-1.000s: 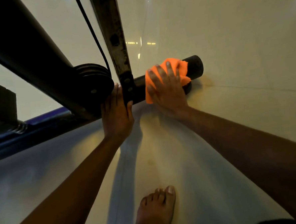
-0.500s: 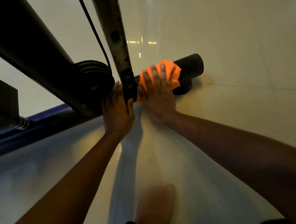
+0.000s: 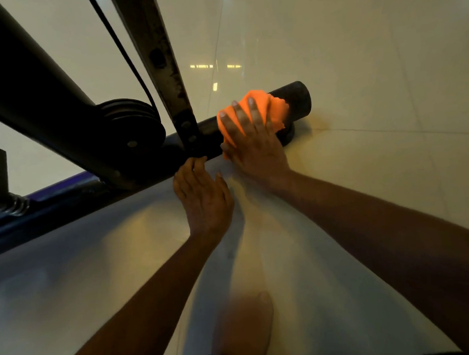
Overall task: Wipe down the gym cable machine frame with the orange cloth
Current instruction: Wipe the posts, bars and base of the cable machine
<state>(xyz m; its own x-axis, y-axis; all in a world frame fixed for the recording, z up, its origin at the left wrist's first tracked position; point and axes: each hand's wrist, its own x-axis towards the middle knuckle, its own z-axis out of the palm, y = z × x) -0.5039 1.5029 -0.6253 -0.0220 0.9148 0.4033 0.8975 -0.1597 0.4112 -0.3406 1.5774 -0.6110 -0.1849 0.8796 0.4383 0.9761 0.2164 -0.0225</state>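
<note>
**Orange cloth pressed on the low bar**

Orange cloth (image 3: 262, 108) is lying bunched over the black base bar (image 3: 294, 98) of the cable machine, low by the tiled floor (image 3: 379, 182). The bar's long axis is running left to right, its capped end pointing right. The right hand (image 3: 253, 140) is pressing the cloth down, fingers (image 3: 254, 113) spread nearly straight. The left hand (image 3: 204, 195) is holding nothing, its relaxed fingertips touching the bar's underside beside the rusty upright (image 3: 160, 58). A pulley (image 3: 134, 125) and cable (image 3: 121, 49) are crowding the left. A blurred bare foot (image 3: 245, 325) is showing below.
</note>
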